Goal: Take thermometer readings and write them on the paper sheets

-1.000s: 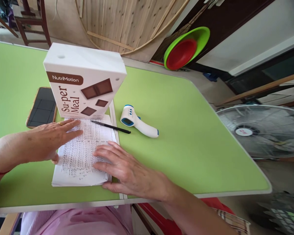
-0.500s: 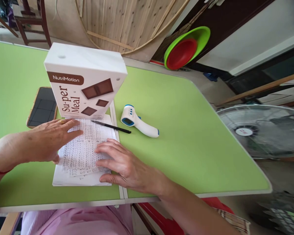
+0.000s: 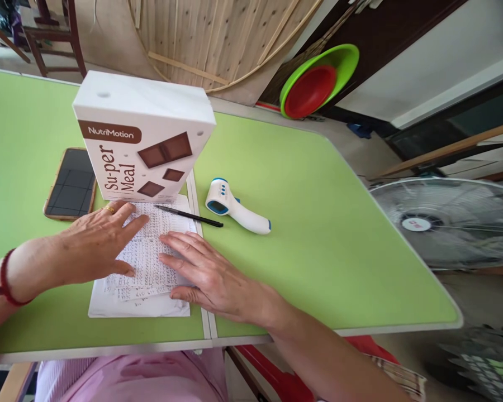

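While the handwritten sheets [image 3: 146, 254] lie near the front edge of the worktop [image 3: 327, 251], the right hand [image 3: 212, 276] lies over their right side, fingers parted and gripping nothing. The left hand [image 3: 96, 243], fingers likewise spread, covers part of their left side. Beyond, a black pen [image 3: 188, 215] crosses the sheets' right edge, near a thermometer [image 3: 247, 216]; a phone [image 3: 70, 184] lies beside the upright box [image 3: 151, 106]. Farther off is a red basin [image 3: 311, 93].

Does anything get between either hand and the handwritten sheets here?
Nothing visible does: the left hand and right hand both lie over the handwritten sheets from opposite sides. The black pen lies across their far right part, and the white box stands at their far edge, beyond both hands.
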Action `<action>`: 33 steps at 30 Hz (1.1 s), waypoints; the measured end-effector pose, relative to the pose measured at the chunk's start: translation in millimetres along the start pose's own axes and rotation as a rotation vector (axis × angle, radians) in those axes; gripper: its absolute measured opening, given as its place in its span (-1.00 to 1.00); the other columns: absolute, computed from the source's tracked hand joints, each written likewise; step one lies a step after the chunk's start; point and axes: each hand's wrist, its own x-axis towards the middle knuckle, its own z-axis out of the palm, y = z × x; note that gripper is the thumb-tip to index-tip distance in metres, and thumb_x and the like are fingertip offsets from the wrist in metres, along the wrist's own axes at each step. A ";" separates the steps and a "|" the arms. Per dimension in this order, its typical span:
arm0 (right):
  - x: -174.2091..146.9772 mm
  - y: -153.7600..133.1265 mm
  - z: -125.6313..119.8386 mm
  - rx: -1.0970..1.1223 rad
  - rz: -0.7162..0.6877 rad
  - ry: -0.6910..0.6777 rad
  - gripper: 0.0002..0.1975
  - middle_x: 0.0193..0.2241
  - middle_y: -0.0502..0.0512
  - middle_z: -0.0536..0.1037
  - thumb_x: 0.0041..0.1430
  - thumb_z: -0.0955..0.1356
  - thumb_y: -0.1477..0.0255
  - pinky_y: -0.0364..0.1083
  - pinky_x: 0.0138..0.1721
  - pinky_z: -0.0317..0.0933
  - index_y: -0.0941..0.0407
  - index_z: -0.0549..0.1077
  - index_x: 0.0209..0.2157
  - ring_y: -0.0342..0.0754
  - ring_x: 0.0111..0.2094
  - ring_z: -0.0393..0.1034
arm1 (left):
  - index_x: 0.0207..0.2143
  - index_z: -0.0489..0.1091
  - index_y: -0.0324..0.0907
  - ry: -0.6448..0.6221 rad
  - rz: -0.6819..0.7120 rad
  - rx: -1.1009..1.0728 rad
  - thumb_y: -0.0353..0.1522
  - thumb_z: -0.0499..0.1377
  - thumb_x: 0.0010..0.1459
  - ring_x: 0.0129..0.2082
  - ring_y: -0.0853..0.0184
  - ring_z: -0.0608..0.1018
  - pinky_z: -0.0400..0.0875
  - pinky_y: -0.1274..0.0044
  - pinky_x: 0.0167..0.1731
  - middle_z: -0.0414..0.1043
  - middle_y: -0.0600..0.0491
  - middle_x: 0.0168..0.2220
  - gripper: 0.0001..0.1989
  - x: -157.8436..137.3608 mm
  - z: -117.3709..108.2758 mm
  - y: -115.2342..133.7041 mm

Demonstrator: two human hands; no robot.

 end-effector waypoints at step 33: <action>-0.4 -0.8 -4.3 -0.070 -0.019 -0.045 -0.28 0.26 0.49 0.26 0.22 0.25 -0.02 0.32 0.25 0.14 0.30 0.35 0.15 0.27 0.34 0.07 | 0.38 -0.13 -0.34 -0.178 0.056 -0.044 -0.30 0.35 0.05 0.39 -0.15 -0.32 -0.08 -0.01 0.28 -0.47 -0.39 0.39 0.00 2.6 8.8 12.5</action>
